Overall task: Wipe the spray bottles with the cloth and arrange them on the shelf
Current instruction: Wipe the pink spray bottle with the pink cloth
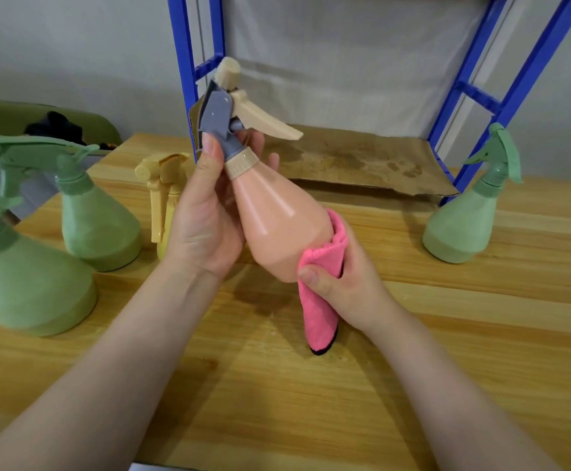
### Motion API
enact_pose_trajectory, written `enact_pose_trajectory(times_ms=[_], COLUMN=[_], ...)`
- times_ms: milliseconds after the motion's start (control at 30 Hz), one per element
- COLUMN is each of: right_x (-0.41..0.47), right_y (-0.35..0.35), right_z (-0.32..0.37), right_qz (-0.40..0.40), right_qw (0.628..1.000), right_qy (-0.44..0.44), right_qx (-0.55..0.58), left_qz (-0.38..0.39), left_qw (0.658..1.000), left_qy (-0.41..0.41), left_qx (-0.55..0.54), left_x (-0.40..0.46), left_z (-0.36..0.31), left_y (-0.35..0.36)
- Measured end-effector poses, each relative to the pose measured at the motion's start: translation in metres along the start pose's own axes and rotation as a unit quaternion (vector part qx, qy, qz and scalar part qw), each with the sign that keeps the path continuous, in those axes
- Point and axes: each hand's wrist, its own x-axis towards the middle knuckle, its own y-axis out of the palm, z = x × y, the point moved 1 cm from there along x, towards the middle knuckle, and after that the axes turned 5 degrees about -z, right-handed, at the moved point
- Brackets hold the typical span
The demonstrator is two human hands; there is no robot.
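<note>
Wiping underway mid-frame: left hand (206,215) grips peach spray bottle (277,219) at its neck, right hand (342,280) pinches pink cloth (321,311) against its base; shelf (355,161) holds no bottles, four others wait on surface (311,402).

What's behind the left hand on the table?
A yellow spray bottle stands behind the left hand. Its trigger head and part of its neck show; the hand covers most of its body, so its base and fill cannot be seen.
</note>
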Motion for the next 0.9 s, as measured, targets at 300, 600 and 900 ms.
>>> enact_pose_trajectory(times_ms=[300, 600, 900], right_x=[0.001, 0.011, 0.006], right_y=[0.004, -0.023, -0.030], right_z=[-0.003, 0.015, 0.037], right_qz=[-0.027, -0.228, -0.240], right_qw=[0.999, 0.973, 0.961], right_qy=[0.022, -0.022, -0.126], right_qx=[0.009, 0.043, 0.058], left_qz=[-0.019, 0.037, 0.115], left_qw=[0.999, 0.968, 0.895], left_qy=[0.034, 0.067, 0.031], left_qx=[-0.005, 0.239, 0.429], left_x=[0.001, -0.003, -0.005], left_z=[-0.003, 0.006, 0.021], left_y=[0.000, -0.002, -0.008])
